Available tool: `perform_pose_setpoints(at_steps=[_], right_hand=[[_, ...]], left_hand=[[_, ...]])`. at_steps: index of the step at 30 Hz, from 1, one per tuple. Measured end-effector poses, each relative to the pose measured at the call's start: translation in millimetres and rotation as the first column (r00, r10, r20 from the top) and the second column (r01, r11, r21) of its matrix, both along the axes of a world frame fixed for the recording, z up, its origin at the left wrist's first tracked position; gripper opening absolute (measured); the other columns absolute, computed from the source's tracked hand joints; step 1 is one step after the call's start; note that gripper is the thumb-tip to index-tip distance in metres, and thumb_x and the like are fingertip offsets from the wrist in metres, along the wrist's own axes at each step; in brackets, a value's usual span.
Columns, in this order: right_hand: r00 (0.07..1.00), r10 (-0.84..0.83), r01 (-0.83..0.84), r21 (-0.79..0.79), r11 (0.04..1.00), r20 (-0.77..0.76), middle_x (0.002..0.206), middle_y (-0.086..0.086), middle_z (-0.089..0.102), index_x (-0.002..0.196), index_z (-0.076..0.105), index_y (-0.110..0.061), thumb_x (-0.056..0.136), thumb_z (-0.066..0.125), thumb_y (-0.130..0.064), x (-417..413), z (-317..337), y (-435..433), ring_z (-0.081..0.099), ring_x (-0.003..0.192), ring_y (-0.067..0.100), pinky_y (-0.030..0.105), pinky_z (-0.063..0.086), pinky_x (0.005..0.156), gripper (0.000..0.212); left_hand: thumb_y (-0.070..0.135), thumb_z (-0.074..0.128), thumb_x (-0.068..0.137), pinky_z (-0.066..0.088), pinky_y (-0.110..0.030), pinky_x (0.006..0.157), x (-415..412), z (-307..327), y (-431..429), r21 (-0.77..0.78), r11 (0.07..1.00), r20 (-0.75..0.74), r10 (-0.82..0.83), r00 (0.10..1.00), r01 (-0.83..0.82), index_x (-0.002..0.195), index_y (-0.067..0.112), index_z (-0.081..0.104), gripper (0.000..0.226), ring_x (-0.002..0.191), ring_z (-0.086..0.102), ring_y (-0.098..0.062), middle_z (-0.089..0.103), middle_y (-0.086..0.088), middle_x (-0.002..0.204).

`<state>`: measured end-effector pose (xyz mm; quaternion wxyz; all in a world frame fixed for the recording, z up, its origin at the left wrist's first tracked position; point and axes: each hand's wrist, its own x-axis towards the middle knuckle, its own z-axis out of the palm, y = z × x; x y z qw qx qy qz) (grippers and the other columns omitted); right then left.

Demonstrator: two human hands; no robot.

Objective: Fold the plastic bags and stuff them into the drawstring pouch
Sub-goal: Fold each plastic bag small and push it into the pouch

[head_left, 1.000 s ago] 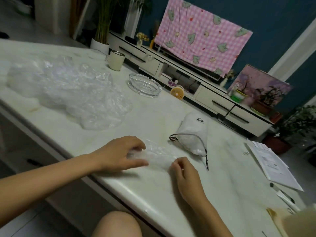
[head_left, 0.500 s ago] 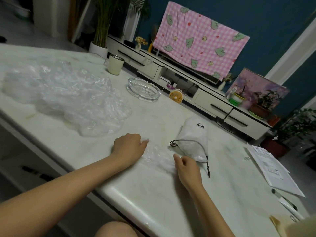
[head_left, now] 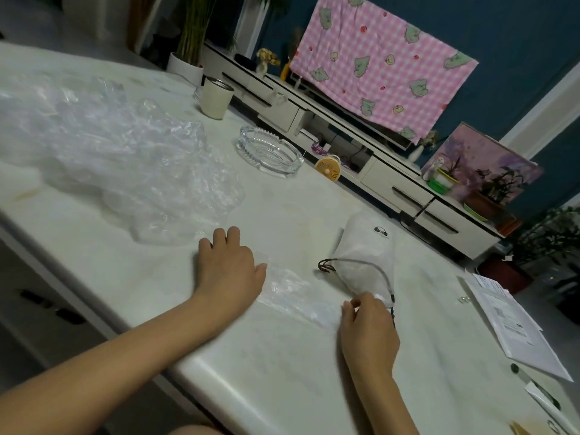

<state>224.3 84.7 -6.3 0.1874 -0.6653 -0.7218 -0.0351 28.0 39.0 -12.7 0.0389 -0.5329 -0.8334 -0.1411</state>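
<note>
Since a second ago the two hands have drawn apart along the folded plastic bag, which now lies stretched into a longer flat strip on the marble table. At the near edge, the right hand has its fingers curled and pinches the strip's right end between thumb and fingertips, just beside the lower corner of the drawstring pouch. To its left, the left hand rests palm down on the strip's other end, thumb stretched out onto the plastic, holding nothing in a grip. The white pouch lies on its side just beyond the strip, mouth toward the person, its dark cord looped at the opening. Right of the pouch, well apart, lie printed papers and a pen. Farther left spreads a loose pile of clear plastic bags. Beyond it stand a glass ashtray and a cream cup. Past the table, a low cabinet carries a pink checked cloth
</note>
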Motion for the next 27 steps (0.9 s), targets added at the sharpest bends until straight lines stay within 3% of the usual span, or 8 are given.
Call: perform_pose_setpoints(at_steps=[3,5,7,12,16,18,23,27], right_hand=[[0.865,0.299,-0.297,0.067,0.952,-0.404,0.085,-0.003,0.062,0.089,0.06,-0.018,0.09,0.056,-0.01,-14,14,-2,0.056,0.077,0.006,0.022,0.04,0.067,0.008],[0.651,0.406,-0.508,0.03,0.861,-0.641,0.092,-0.006,0.065,0.098,0.061,-0.02,0.085,0.066,-0.008,-29,32,-4,0.058,0.081,-0.001,0.013,0.044,0.073,0.018],[0.522,0.349,-0.697,-0.154,0.7,-0.778,0.111,-0.009,0.065,0.118,0.057,-0.025,0.08,0.072,-0.03,-43,42,1,0.058,0.101,-0.006,0.015,0.046,0.088,0.04],[0.579,0.34,-0.799,-0.435,0.415,-0.741,0.126,-0.012,0.06,0.127,0.052,-0.026,0.069,0.068,-0.053,-53,40,15,0.054,0.115,-0.005,0.015,0.044,0.096,0.067],[0.561,0.299,-0.808,-0.433,0.4,-0.772,0.108,0.021,0.065,0.112,0.06,-0.001,0.074,0.074,-0.03,-47,33,19,0.063,0.099,0.035,0.041,0.051,0.089,0.05],[0.56,0.264,-0.805,-0.44,0.398,-0.786,0.089,0.016,0.063,0.1,0.061,0.006,0.073,0.073,-0.025,-45,30,18,0.059,0.081,0.027,0.036,0.048,0.077,0.043],[0.535,0.169,-0.798,-0.429,0.424,-0.828,0.066,0.004,0.053,0.08,0.06,-0.001,0.071,0.078,-0.024,-38,31,13,0.048,0.058,0.011,0.018,0.039,0.056,0.031],[0.475,0.088,-0.744,-0.346,0.572,-0.876,0.072,0.008,0.054,0.081,0.062,-0.006,0.07,0.079,-0.032,-39,24,11,0.048,0.067,0.019,0.028,0.039,0.064,0.033]], left_hand=[[0.045,0.047,0.093,0.029,-0.028,0.073,-7,-1,-1,0.236,0.96,0.289,-0.218,0.932,0.151,0.074,0.019,0.049,0.033,0.09,0.047,-0.019,0.046,0.004,0.086],[0.038,0.064,0.085,0.026,-0.026,0.057,-13,3,-4,0.422,0.896,0.574,-0.383,0.724,0.139,0.058,0.021,0.037,0.042,0.062,0.041,-0.01,0.039,0.008,0.06],[0.029,0.075,0.078,0.026,-0.02,0.051,-19,1,-1,0.538,0.839,0.686,-0.494,0.534,0.084,0.052,0.021,0.036,0.047,0.05,0.034,-0.006,0.036,0.01,0.049],[0.031,0.079,0.071,0.028,-0.015,0.049,-23,-2,5,0.583,0.801,0.714,-0.585,0.385,0.134,0.052,0.026,0.043,0.041,0.049,0.035,-0.002,0.04,0.014,0.05],[0.022,0.077,0.074,0.031,-0.013,0.049,-23,5,6,0.579,0.809,0.73,-0.57,0.376,0.102,0.061,0.015,0.048,0.033,0.05,0.039,-0.003,0.044,0.011,0.053],[0.019,0.076,0.075,0.033,-0.011,0.047,-23,9,5,0.575,0.817,0.766,-0.555,0.324,0.039,0.065,0.012,0.051,0.027,0.047,0.041,-0.002,0.047,0.011,0.05],[0.021,0.069,0.081,0.038,-0.013,0.041,-31,8,9,0.481,0.791,0.872,-0.478,0.11,-0.378,0.081,0.015,0.054,0.016,0.044,0.047,-0.005,0.06,0.001,0.065],[0.047,0.071,0.075,0.056,-0.035,0.077,-27,4,6,0.409,0.866,0.843,-0.479,-0.243,-0.288,0.102,0.009,0.052,0.05,0.085,0.067,-0.028,0.065,-0.014,0.099]])
